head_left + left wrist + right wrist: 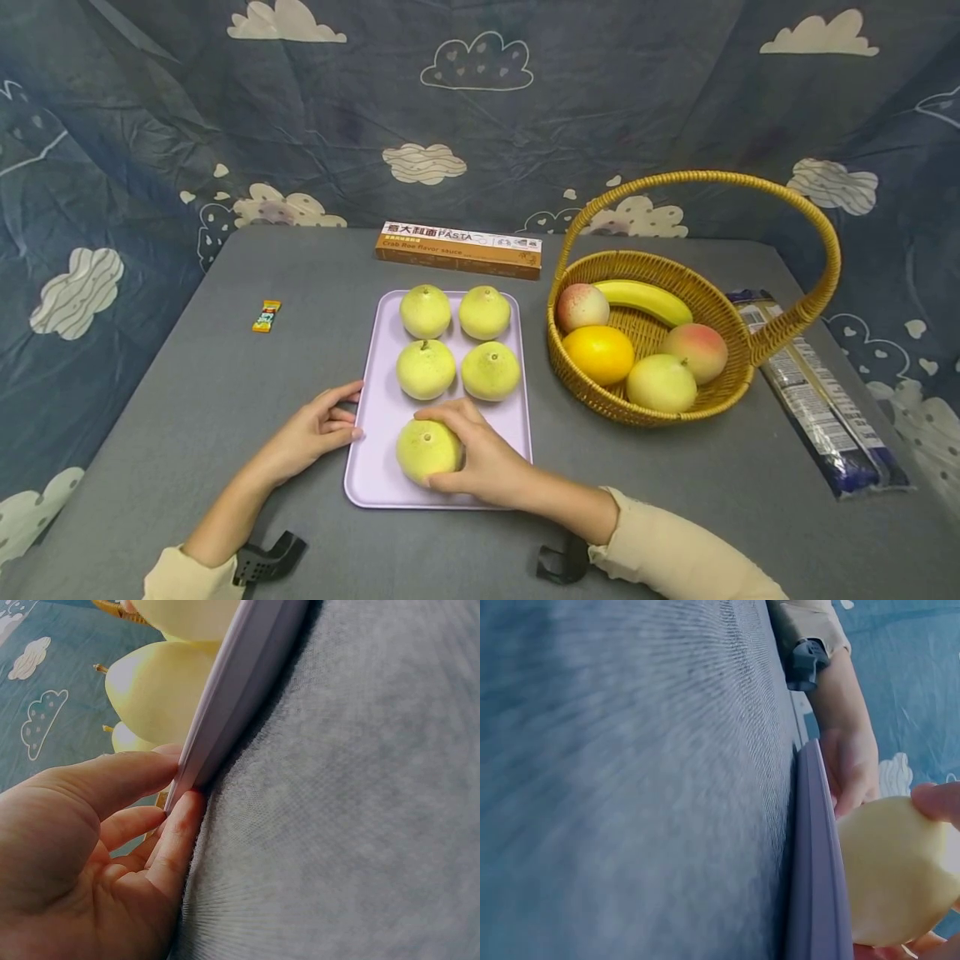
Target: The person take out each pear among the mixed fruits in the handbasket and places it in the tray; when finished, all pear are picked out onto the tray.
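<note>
My right hand [487,457] grips a yellow-green pear [426,450], fingers over its far side and thumb at its near side. That pear [892,874] is over the front part of a lilac tray [375,479], low inside its rim in the right wrist view. Behind it on the tray sit several similar pears [425,371] in two columns. My left hand [315,429] holds the tray's left edge. In the left wrist view the thumb meets the rim of the tray [225,697], with fingers lower down near the table.
A wicker basket [652,421] with a tall handle holds mixed fruit, including a banana [645,298], right of the tray. Behind the tray lies a pasta box [457,250]. A small wrapped snack [266,317] lies left; a long plastic package [821,400] lies far right.
</note>
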Motion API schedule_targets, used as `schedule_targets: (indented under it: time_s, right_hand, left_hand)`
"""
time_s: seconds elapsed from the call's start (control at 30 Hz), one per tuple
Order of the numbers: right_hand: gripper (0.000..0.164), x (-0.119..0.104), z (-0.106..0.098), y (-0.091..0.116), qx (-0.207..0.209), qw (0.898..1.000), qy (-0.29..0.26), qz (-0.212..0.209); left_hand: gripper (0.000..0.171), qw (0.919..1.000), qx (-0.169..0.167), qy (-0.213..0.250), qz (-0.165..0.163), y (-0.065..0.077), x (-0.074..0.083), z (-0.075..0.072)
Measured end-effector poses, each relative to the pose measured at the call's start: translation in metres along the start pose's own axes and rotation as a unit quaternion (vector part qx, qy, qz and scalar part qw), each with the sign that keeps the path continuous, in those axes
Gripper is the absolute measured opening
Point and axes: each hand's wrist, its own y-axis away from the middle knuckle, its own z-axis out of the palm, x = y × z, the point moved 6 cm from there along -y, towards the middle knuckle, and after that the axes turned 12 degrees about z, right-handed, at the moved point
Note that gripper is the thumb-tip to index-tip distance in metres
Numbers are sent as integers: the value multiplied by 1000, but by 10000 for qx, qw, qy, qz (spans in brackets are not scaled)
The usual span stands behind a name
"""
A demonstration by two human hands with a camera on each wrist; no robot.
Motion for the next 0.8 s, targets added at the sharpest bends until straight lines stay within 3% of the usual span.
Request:
schedule_targets:
  time_s: [0.47, 0.63, 0.8]
  right_hand:
    - [71, -4, 3, 0, -252, 9995, 207, -39]
    - [65, -13, -21, 7, -164, 9989, -200, -397]
    - [60, -25, -66, 22, 469, 9939, -47, -996]
  left_hand:
    - [64, 10000, 16, -10, -6, 0, 1, 0]
    - [63, 10000, 13, 60, 8, 0, 0, 1]
    - [63, 10000, 11, 53, -19, 0, 0, 1]
